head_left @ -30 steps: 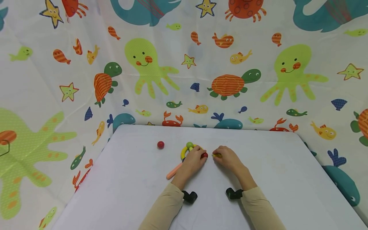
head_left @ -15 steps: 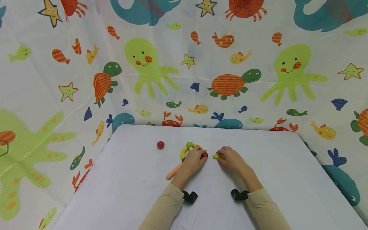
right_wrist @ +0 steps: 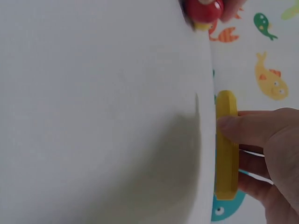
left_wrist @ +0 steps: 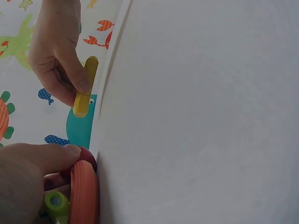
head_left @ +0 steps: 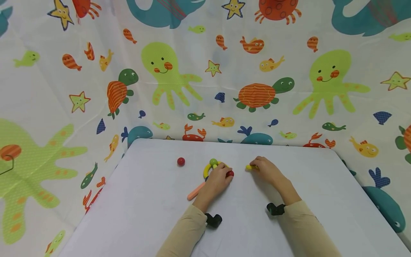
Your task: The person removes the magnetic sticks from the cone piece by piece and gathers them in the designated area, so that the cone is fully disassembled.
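Observation:
My left hand [head_left: 218, 179] grips a red ball [head_left: 230, 173] at the right side of a small toy assembly on the table. Curved yellow pieces [head_left: 206, 171], a green ball [head_left: 213, 161] and a straight salmon-coloured rod [head_left: 196, 191] show around that hand, which covers the middle of the assembly. In the left wrist view, a ribbed salmon curved piece [left_wrist: 84, 193] and a light green piece [left_wrist: 57, 204] sit by the fingers. To the right, my right hand [head_left: 269, 172] pinches a short straight yellow rod [right_wrist: 227, 154] between thumb and fingers, apart from the assembly.
A loose red ball [head_left: 181, 161] lies on the white table [head_left: 144, 214], left of the assembly. Behind the table hangs a cloth [head_left: 199, 89] printed with sea animals. Each wrist carries a black camera [head_left: 214, 220].
My right hand has drawn away from the assembly, rightward and toward the table's far side, carrying the yellow rod. The left hand keeps its place on the red ball.

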Motion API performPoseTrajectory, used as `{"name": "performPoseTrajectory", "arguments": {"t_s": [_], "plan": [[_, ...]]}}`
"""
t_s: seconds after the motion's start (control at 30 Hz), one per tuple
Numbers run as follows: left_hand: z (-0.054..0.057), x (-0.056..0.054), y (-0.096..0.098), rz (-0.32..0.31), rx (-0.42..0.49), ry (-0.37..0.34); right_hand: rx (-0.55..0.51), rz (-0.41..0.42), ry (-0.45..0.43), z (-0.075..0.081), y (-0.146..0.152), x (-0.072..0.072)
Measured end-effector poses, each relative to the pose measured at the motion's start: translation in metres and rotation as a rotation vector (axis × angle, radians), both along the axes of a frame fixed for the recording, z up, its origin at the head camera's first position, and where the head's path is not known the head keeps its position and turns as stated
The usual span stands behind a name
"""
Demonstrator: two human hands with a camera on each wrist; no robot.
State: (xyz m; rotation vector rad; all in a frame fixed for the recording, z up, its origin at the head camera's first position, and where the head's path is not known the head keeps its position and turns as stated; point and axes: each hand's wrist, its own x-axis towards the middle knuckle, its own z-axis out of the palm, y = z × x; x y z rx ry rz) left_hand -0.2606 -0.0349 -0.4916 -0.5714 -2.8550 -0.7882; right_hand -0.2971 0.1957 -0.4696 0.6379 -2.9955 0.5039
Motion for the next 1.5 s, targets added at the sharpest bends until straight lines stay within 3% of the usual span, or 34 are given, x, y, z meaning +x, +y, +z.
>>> {"name": "performPoseTrajectory", "arguments": {"t_s": [0.2,0.5,0.87,1.2,1.5], "plan": [[-0.002,-0.001,0.001,-0.006,0.01,0.01,0.012,0.008,0.044,0.004,0.015,-0.013],[-0.003,-0.001,0.001,-0.014,0.015,0.028,0.006,-0.053,0.072,-0.004,0.028,-0.031],[-0.002,-0.001,0.0,-0.004,0.016,0.024,0.019,-0.114,0.012,-0.011,0.037,-0.053],[-0.001,0.0,0.0,-0.008,0.019,0.013,0.033,-0.152,-0.015,-0.013,0.038,-0.059],[-0.003,-0.001,0.0,-0.012,0.02,0.034,0.036,-0.151,-0.028,-0.008,0.037,-0.055]]}}
